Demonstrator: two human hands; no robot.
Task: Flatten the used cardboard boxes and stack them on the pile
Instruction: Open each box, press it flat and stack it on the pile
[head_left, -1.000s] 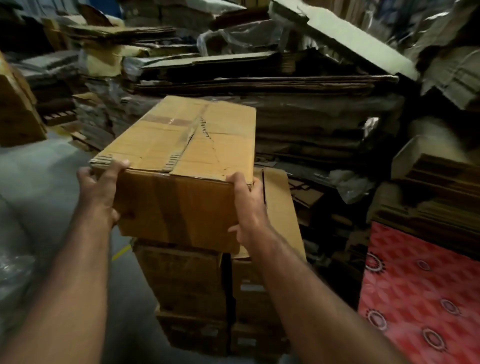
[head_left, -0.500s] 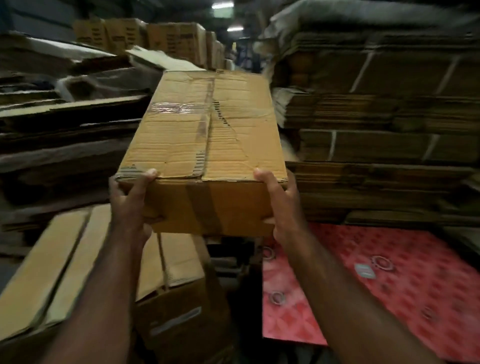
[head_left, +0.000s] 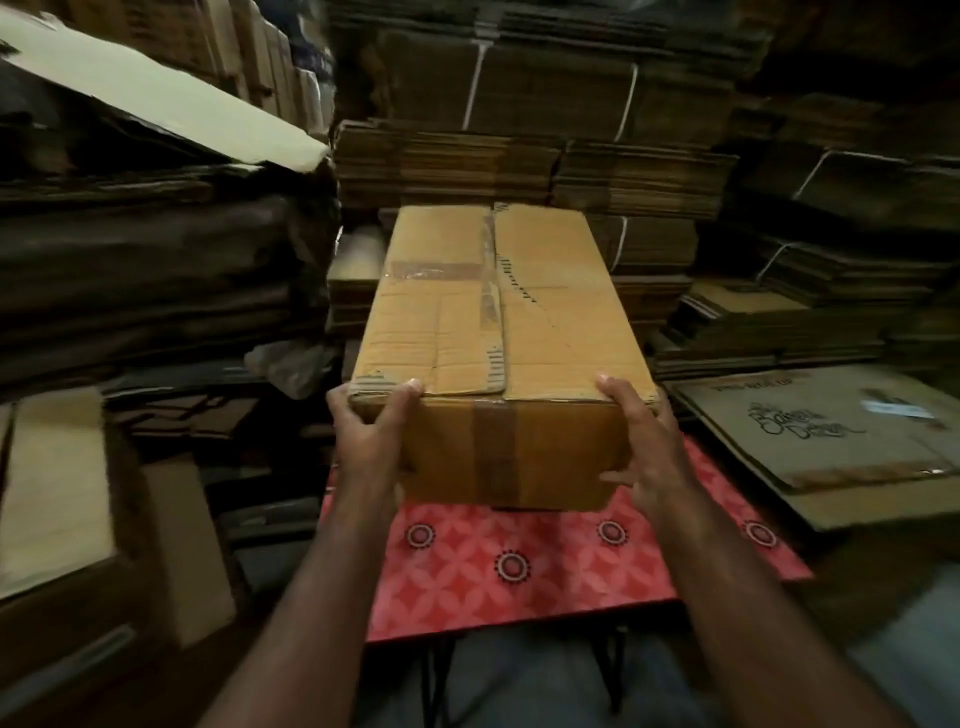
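Both hands, left hand (head_left: 371, 434) and right hand (head_left: 641, 441), grip the taped cardboard box (head_left: 498, 353) at its near corners. Feels light I'd guess, stiff-walled, and that tape seam (head_left: 491, 291) is where I'd split it.

the cardboard box (head_left: 498, 332) is tan with brown tape strips. the surface (head_left: 519, 587) beneath is red, patterned with pale diamonds and dark ringed circles. stacked flattened cardboard (head_left: 545, 171) is dull brown.

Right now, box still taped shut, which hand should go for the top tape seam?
Probably the left hand: its thumb already lies on the box top near the peeling tape strip. The right hand grips the far corner and can carry the weight over the red table.
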